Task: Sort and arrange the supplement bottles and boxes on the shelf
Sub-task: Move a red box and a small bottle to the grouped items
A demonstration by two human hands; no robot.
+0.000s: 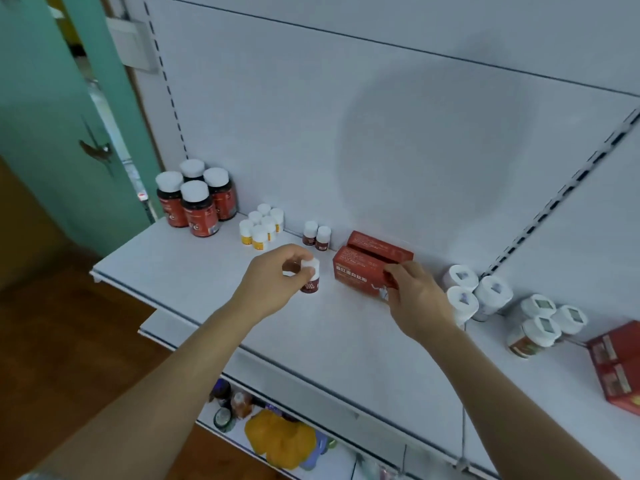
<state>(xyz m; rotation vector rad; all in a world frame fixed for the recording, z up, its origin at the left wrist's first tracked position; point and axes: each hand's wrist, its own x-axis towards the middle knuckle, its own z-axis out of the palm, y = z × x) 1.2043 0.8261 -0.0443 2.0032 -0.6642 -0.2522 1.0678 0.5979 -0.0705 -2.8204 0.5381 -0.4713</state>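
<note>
The left hand [277, 278] curls its fingers round the white cap of a small dark-red bottle [310, 280], which stands upright on the white shelf [214, 271], near its middle; the right hand [414, 299] grips the right end of a red box [363, 273] with white lettering on its front, thumb on the near face and fingers over the top; a second red box [381, 247] lies just behind it, against the back panel. To the far left four large dark bottles [197, 202] with white caps stand bunched in the corner; right of them sits a cluster of small white bottles [261, 225] with yellow labels; then two small dark-red bottles [317, 233] side by side, just beyond the held one. Right of the boxes stand three white tubs [474, 292] close together; further right are three more white-lidded jars [543, 323], and at the right edge a stack of red boxes [616, 365]. On the lower shelf, near the left, lie a yellow packet [280, 441] and some blurred jars.
</note>
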